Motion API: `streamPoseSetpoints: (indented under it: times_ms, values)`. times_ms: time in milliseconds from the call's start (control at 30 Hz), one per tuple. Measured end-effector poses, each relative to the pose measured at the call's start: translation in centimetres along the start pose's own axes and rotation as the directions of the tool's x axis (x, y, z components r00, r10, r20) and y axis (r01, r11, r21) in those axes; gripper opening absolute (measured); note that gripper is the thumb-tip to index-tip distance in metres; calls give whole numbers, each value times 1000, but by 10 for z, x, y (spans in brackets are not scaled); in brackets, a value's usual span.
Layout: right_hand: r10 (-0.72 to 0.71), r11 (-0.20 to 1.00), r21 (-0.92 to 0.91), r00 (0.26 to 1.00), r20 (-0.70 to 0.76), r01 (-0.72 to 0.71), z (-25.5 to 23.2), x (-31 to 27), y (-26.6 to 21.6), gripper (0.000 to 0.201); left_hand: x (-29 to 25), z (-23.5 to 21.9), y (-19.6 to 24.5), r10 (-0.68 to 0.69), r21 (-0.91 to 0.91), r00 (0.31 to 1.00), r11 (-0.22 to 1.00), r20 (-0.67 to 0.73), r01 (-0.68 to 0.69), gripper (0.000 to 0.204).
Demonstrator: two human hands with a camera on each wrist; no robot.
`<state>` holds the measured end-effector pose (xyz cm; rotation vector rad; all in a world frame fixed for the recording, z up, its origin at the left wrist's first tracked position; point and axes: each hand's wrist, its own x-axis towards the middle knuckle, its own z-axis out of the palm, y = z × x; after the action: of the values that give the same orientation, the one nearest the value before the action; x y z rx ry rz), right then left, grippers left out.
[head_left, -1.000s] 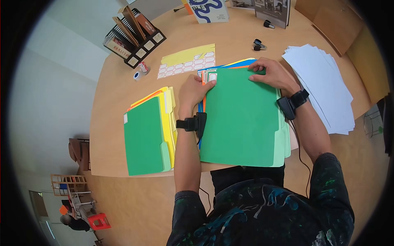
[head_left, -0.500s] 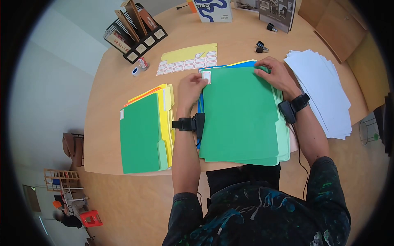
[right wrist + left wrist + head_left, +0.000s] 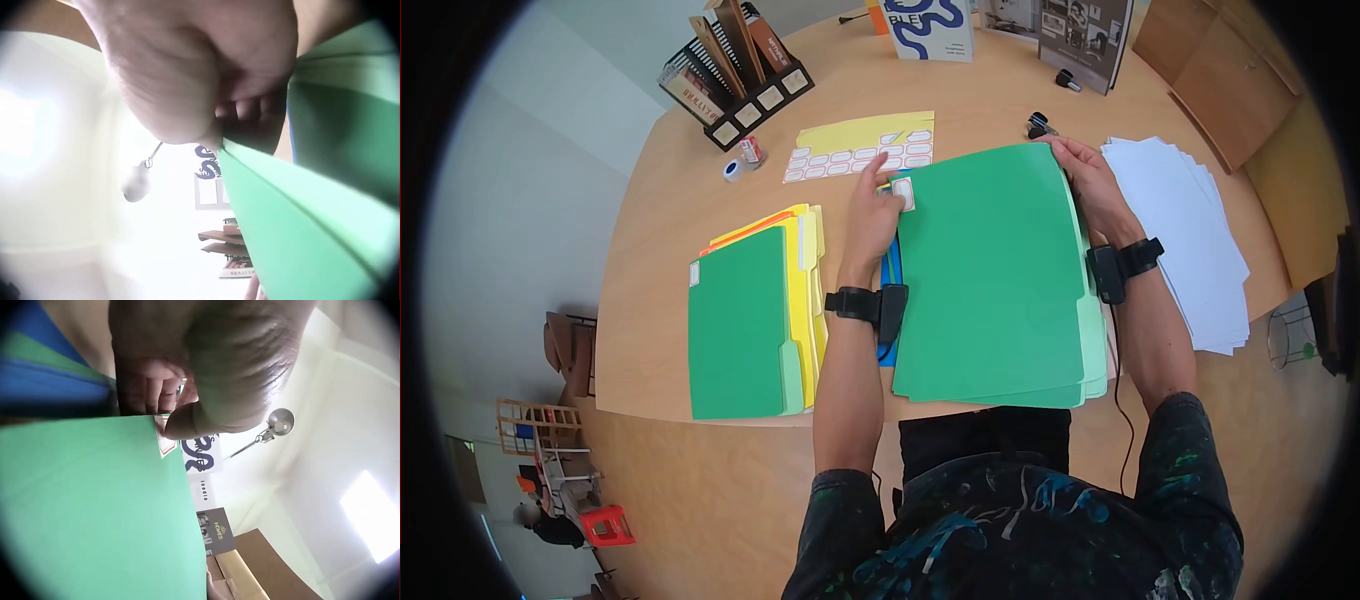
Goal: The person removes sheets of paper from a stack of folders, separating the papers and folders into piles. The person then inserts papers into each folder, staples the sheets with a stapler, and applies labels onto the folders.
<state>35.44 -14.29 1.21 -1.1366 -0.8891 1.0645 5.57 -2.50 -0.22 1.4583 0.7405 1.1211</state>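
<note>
A green folder (image 3: 990,290) fills the middle of the head view, a little right of centre, its upper edge raised; a red-bordered label (image 3: 903,195) sits at its upper left corner. The left hand (image 3: 868,225) pinches that corner, thumb on the label and the index finger pointing away towards the top of the frame. The right hand (image 3: 1095,190) pinches the upper right corner between thumb and fingers. More folders lie beneath, with blue edges (image 3: 887,350) showing at the left and pale green ones at the lower right.

Left of centre lies a second folder stack (image 3: 740,330), green on top, with yellow and orange edges. Above the held folder is a partly used label sheet (image 3: 860,162). At the right, white papers (image 3: 1175,235) lie fanned on the wooden table (image 3: 645,235). Just above the right hand are black clips (image 3: 1038,125). Towards the upper left stand a white roll (image 3: 732,171), a small red-and-white box (image 3: 750,152) and a black rack (image 3: 760,103) of books. A blue-patterned book (image 3: 930,38) stands at the top.
</note>
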Motion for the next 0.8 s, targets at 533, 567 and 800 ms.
streamPoseSetpoints:
  times_ms: [533,567,800]
  values:
    - [-16,995,-97,997,-80,8,5,-3,-4,23,-5,8,7,8,222,965,973,262,-68,29]
    - [-14,995,-101,996,-84,5,4,-1,-3,23,-7,11,12,34,229,970,969,243,-92,30]
    - [-63,985,-170,992,-112,43,5,-5,-4,24,-6,12,14,-26,96,974,995,224,4,22]
